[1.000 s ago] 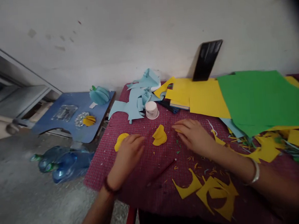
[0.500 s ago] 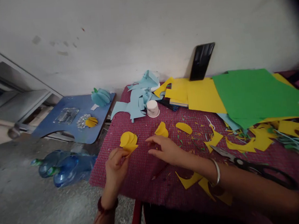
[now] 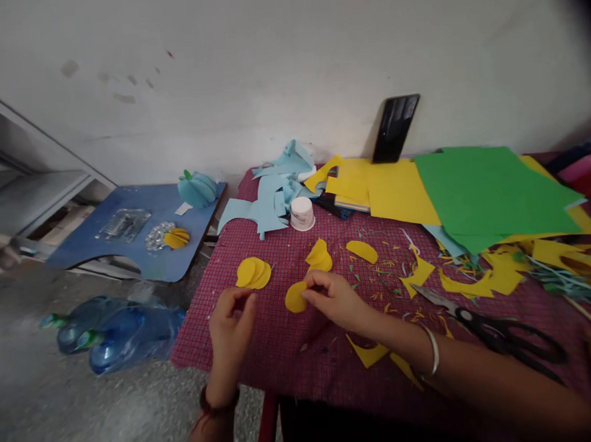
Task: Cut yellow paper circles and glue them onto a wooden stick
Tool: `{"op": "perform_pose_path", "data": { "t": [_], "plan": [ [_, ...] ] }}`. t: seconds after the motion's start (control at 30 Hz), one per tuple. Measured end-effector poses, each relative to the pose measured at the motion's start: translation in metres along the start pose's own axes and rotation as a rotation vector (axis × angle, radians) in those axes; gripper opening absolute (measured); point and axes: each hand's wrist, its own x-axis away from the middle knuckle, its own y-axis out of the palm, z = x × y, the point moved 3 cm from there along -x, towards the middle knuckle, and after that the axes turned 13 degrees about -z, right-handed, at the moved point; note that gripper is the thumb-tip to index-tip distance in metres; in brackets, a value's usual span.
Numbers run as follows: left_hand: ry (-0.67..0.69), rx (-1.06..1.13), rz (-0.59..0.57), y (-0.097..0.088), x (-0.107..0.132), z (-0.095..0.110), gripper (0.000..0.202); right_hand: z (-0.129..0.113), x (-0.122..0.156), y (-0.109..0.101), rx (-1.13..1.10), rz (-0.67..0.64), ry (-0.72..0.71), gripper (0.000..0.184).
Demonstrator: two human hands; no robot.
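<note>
My right hand (image 3: 338, 302) pinches the edge of a yellow paper circle (image 3: 295, 298) between thumb and fingertips, just above the cloth. My left hand (image 3: 232, 325) is empty, its thumb and forefinger curved with a gap between them. Just beyond its fingertips lies a fanned pile of yellow paper circles (image 3: 252, 273). Past my right hand stand folded yellow paper pieces (image 3: 319, 254). To their right, a yellow paper half-round (image 3: 362, 250) rests on the cloth. Scissors (image 3: 497, 332) lie partly open by my right forearm.
Blue paper scraps (image 3: 269, 199), a white paper cup (image 3: 302, 214) and green sheets (image 3: 494, 195) occupy the checked tablecloth (image 3: 278, 349). A black phone (image 3: 395, 129) leans on the wall. A low blue table (image 3: 91, 243) holds paper pumpkins. Large water bottles (image 3: 127, 338) lie on the floor.
The yellow circle has passed from my left hand to my right. My left fingers have let go and parted; my right fingers have closed on its edge.
</note>
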Motion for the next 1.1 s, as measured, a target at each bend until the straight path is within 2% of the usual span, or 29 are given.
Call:
{"op": "perform_pose_path", "data": {
  "t": [0.07, 0.13, 0.23, 0.33, 0.43, 0.5, 0.6, 0.67, 0.7, 0.8, 0.87, 0.93, 0.97, 1.0, 1.1],
  "plan": [
    [-0.004, -0.261, 0.016, -0.001, -0.015, -0.014, 0.019, 0.004, -0.001, -0.003, 0.146, -0.006, 0.062, 0.01],
    [0.025, -0.381, -0.06, 0.002, -0.029, -0.026, 0.028, 0.009, -0.004, -0.008, 0.362, -0.055, 0.138, 0.013],
    [0.021, -0.359, -0.142, 0.007, -0.044, -0.043, 0.032, 0.014, -0.009, -0.016, 0.566, -0.144, 0.198, 0.016],
    [0.005, -0.303, -0.119, 0.008, -0.052, -0.053, 0.022, 0.014, -0.009, -0.021, 0.619, -0.157, 0.216, 0.012],
    [-0.009, -0.256, -0.075, 0.005, -0.056, -0.057, 0.015, 0.008, -0.005, -0.024, 0.721, -0.138, 0.262, 0.037],
    [-0.033, -0.227, -0.018, 0.0, -0.054, -0.056, 0.019, 0.001, -0.003, -0.026, 0.747, -0.09, 0.259, 0.043],
    [-0.067, -0.12, 0.087, -0.006, -0.043, -0.038, 0.021, -0.013, 0.0, -0.025, 0.593, -0.009, 0.143, 0.034],
    [-0.091, 0.093, 0.124, -0.005, -0.029, -0.018, 0.018, -0.02, 0.001, -0.021, 0.394, -0.006, 0.066, 0.028],
    [-0.102, 0.218, 0.093, 0.0, -0.022, -0.006, 0.017, -0.022, 0.001, -0.017, 0.284, -0.026, 0.045, 0.027],
    [-0.11, 0.468, -0.1, 0.019, 0.002, 0.03, 0.017, -0.026, 0.001, -0.005, -0.051, -0.12, -0.011, 0.03],
    [-0.09, 0.539, -0.266, 0.031, 0.014, 0.044, 0.021, -0.027, 0.002, 0.0, -0.192, -0.158, -0.053, 0.019],
    [-0.063, 0.487, -0.413, 0.037, 0.018, 0.045, 0.025, -0.024, 0.004, -0.001, -0.24, -0.144, -0.036, 0.006],
    [-0.053, 0.409, -0.44, 0.036, 0.016, 0.04, 0.026, -0.021, 0.006, -0.002, -0.236, -0.13, -0.006, 0.005],
    [-0.052, 0.305, -0.415, 0.032, 0.01, 0.031, 0.027, -0.018, 0.007, -0.004, -0.222, -0.111, 0.029, 0.006],
    [-0.025, -0.123, -0.173, 0.014, -0.019, -0.001, 0.021, -0.007, 0.014, -0.006, -0.131, -0.109, 0.107, 0.007]
  ]
}}
